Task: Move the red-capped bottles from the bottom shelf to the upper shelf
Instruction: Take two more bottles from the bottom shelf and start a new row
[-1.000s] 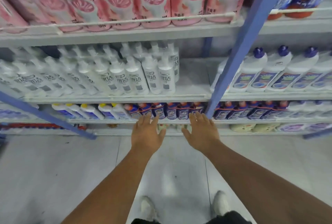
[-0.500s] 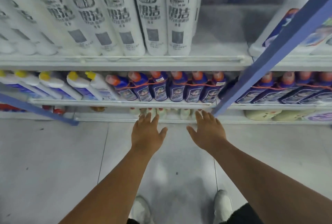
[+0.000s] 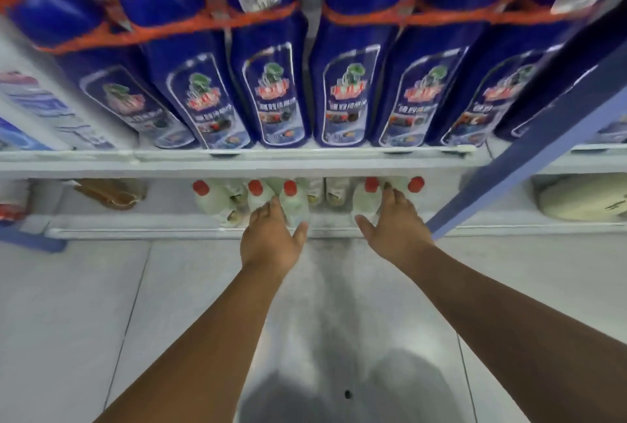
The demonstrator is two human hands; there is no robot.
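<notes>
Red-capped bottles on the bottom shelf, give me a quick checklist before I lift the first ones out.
1. Left hand on a red-capped bottle: ok, fingers lie against it, thumb spread.
2. Right hand on a second bottle: ok, fingertips reach near its cap.
3. Grip closed: not ok, both hands look open.
4. Headroom under the shelf edge above: cannot tell, caps sit close beneath it.
5. Blue upright beside the right hand: ok, apart from it.
6. Free space on the upper shelf: not ok, blue bottles fill its front row.
</notes>
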